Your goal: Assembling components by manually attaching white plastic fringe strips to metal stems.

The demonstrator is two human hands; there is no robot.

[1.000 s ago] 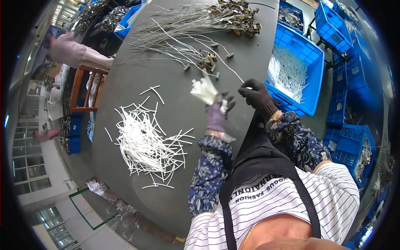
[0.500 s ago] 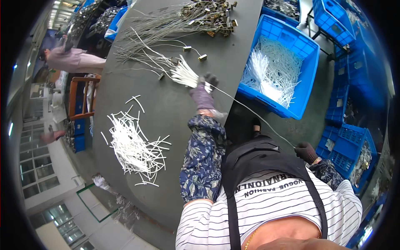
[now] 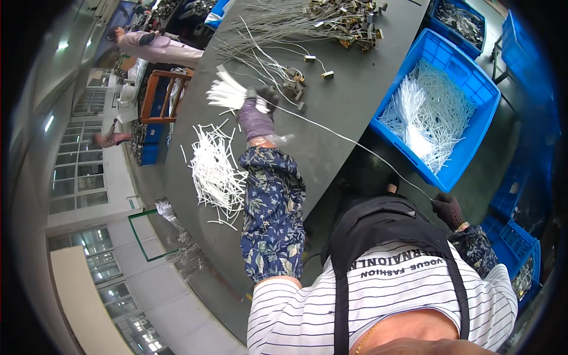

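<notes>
Step looks like drawing the thin wire [image 3: 356, 142] out; I'd say next calls for steady right-hand tension. It runs diagonally from your left hand [image 3: 258, 111] across the table [image 3: 331, 97] edge, down-right to your right hand [image 3: 448, 210], fingers seemingly pinched on its end. Left fingers clamp the white tube bundle [image 3: 228, 93], fanned leftward.

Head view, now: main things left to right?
Wooden frame → loose pile of white tubes → gloved left hand → gloved right hand → lower-right blue crate.
</notes>
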